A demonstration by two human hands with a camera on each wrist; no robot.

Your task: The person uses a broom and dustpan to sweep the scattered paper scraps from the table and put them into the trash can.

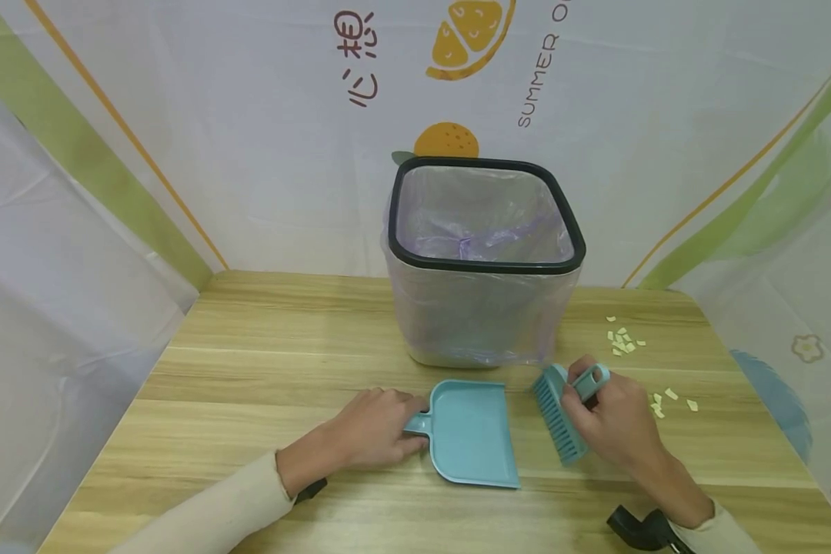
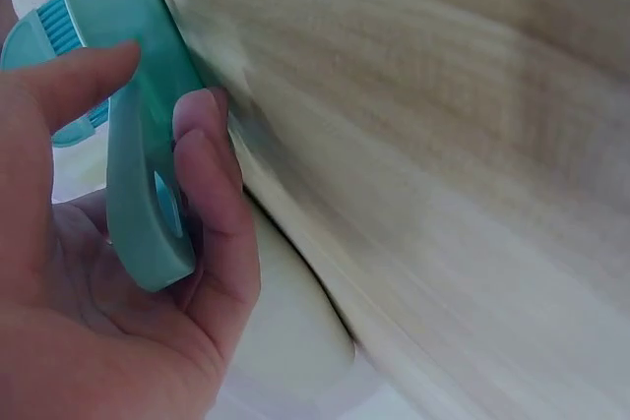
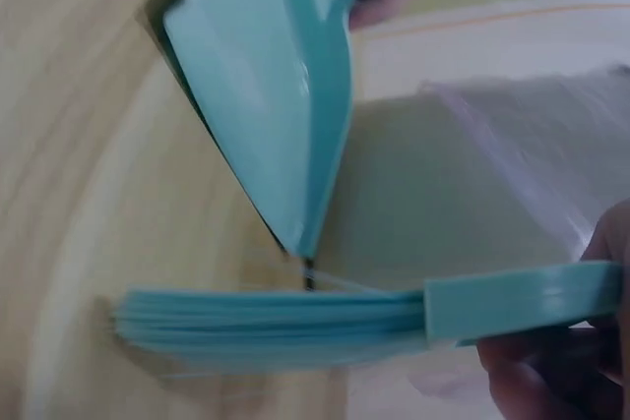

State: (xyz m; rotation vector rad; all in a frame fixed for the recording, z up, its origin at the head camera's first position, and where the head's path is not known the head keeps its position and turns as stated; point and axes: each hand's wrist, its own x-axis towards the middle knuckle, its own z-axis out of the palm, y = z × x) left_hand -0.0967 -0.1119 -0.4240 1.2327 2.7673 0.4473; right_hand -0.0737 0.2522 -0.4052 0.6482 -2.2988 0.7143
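Note:
My left hand [image 1: 377, 427] grips the short handle of a light blue dustpan [image 1: 472, 435], which lies on the wooden table with its open edge facing right. In the left wrist view, the thumb and fingers of the left hand [image 2: 148, 272] wrap the dustpan's handle [image 2: 148, 184]. To the right, my right hand [image 1: 619, 419] holds a matching hand brush [image 1: 561, 415] by its handle, bristles turned toward the pan. The right wrist view shows the brush's bristles [image 3: 266, 322] near the tabletop, close to the dustpan [image 3: 266, 86]. Small pale yellow scraps [image 1: 622, 342] lie beyond the right hand.
A bin [image 1: 481, 308] with a black rim and a thin purplish liner stands at the back middle of the table [image 1: 284, 338]. More scraps [image 1: 658, 404] lie right beside the right hand. Printed white cloth [image 1: 284, 154] hangs behind and along both sides.

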